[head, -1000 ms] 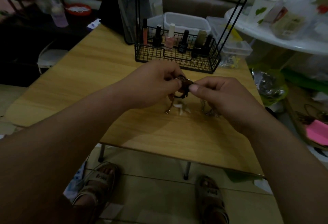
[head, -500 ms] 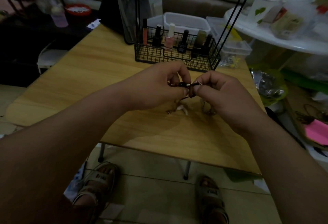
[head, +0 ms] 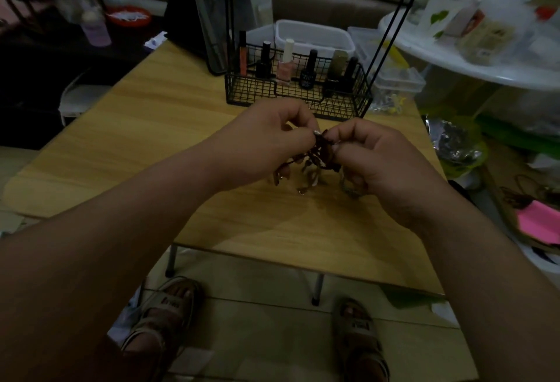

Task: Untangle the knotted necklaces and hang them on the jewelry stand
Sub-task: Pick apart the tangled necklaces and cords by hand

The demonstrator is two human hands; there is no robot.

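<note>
Necklaces [head: 318,156]: dark knotted cluster, held in the air just above the table [head: 151,139], at mid-table between your two hands. Your left hand [head: 266,145] pinches the top of the knot from the left, so that grip is grasping the necklaces. Your right hand [head: 385,160] pinches the same knot from the right with fingers curled, and that grip is also closed on the necklaces. The fingertips of both hands nearly meet over the knot. Loose strands and small pale pendants hang below the hands; you cannot tell whether they touch the table. A short length of chain [head: 348,189] shows under your right hand, close to the table top.

Far side of the hands: black wire basket [head: 251,90] on the table, holding upright nail polish bottles [head: 284,69]. Two thin black rods [head: 391,27] rise slanting from near the basket's right end. Far left of the basket: dark upright panel [head: 212,12]. Behind the basket: clear plastic boxes [head: 315,36]. Near side, below the table edge: your sandalled feet [head: 169,312] on the floor.
</note>
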